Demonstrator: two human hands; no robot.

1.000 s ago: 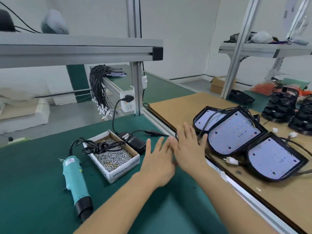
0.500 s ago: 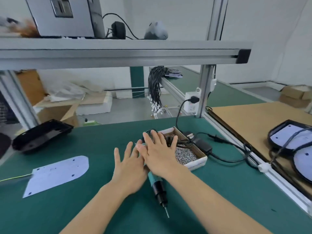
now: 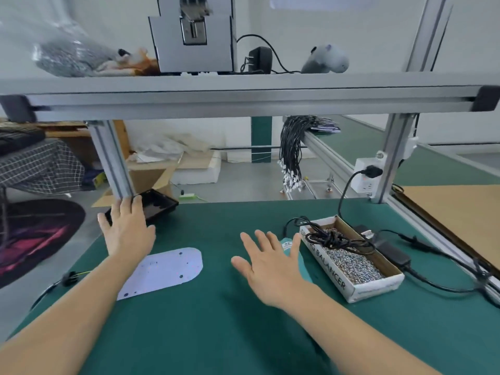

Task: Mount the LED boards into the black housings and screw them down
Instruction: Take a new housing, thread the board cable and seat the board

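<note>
A white LED board (image 3: 167, 270) lies flat on the green mat, partly under my left forearm. An empty black housing (image 3: 155, 205) sits at the mat's far left edge by an aluminium post. My left hand (image 3: 127, 231) reaches over the housing's near side with its fingers straight and spread; I cannot tell whether it touches the housing. My right hand (image 3: 270, 262) hovers open, fingers spread, over the teal electric screwdriver (image 3: 293, 253), which it mostly hides. A cardboard box of screws (image 3: 357, 263) stands just right of that hand.
A coiled black cable (image 3: 335, 238) lies on the screw box, and a power adapter (image 3: 392, 251) sits beside it. An aluminium post (image 3: 113, 161) and an overhead shelf rail (image 3: 243, 101) frame the bench. A bundle of black wires (image 3: 290, 150) hangs behind. A brown board (image 3: 460, 212) lies at the right.
My view swung left from the finished lamps to this bench. My hands, side by side before, have parted: the left went to the black housing, the right stays over the screwdriver.
</note>
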